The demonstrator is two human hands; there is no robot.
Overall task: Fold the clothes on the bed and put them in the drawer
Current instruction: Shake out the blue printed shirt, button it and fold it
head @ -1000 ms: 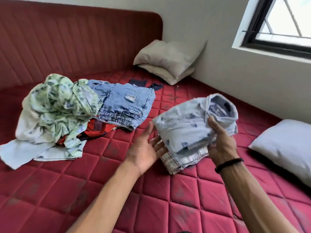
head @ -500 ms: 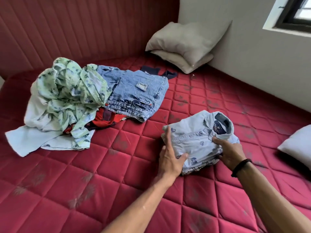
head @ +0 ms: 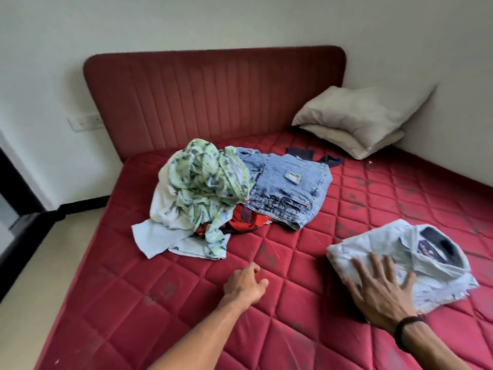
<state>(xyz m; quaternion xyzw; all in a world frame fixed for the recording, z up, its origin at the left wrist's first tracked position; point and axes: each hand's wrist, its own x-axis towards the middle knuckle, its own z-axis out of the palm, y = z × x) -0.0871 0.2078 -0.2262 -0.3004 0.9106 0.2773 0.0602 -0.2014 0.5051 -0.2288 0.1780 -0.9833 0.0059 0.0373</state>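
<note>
Head view, nearest first. Right hand [head: 381,287] lies flat on the near edge of the folded shirt [head: 416,263], fingers straight and spread, pressing the cloth down rather than gripping it; a dark band sits on that wrist. Left hand [head: 246,283] is off to the left of the shirt, low over the bare mattress [head: 133,303], fingers loosely curled and holding nothing; whether it touches the quilting cannot be told.

The folded shirt, pale blue with a small print and a dark inner collar, rests on the bed at the right, well apart from the rest of the laundry. No second garment can be made out under it.

Further back, mid-bed, lies the unfolded heap: a green patterned garment [head: 208,188] crumpled on top, pale cloth beneath it, something red [head: 244,222] showing at the base, and jeans [head: 285,188] touching the heap on its right. Beyond that, a dark item [head: 314,156] near two stacked pillows [head: 357,124] in the corner, then the padded headboard [head: 213,97]. No drawer is in view.

Assessment: the shirt is light, soft and limp; a one-edge lift would likely spill the fold. Best taken from both sides with palms underneath. The jeans look heavier and stiffer, and should hold a fold more readily.
</note>
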